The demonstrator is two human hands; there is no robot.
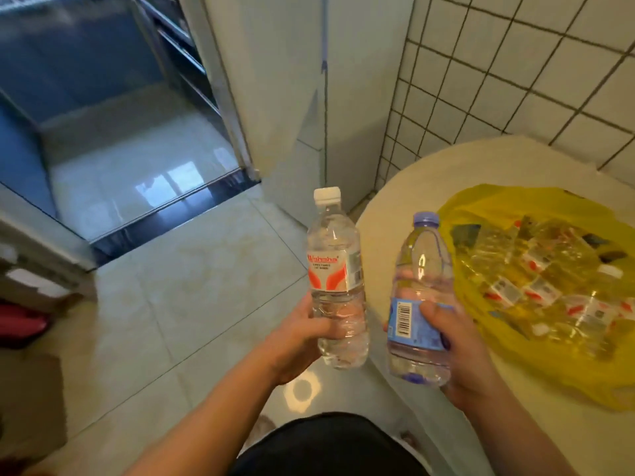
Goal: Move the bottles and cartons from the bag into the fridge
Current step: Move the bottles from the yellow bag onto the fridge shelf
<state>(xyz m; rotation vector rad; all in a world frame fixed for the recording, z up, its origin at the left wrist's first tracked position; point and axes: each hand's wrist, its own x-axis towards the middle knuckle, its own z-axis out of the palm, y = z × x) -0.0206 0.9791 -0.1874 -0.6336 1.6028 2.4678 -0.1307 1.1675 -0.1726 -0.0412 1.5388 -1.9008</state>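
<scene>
Head view: left hand (302,334) grasps white-capped bottle (335,269) low on its body, fingers (321,325) wrapped round below the label, bottle upright. Right hand (460,352), at 3 o'clock of it, grasps purple-capped bottle (421,269), thumb across the blue label. Yellow bag (584,376) holding more bottles lies on the table (429,173), at 3 o'clock, just beside the right hand.

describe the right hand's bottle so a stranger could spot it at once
Start at the round cream table holding the yellow bag. Just left of the bag, the right hand grips a clear bottle. Its cap is lilac and its label blue, unlike the white-capped, red-labelled bottle in the left hand.
</scene>
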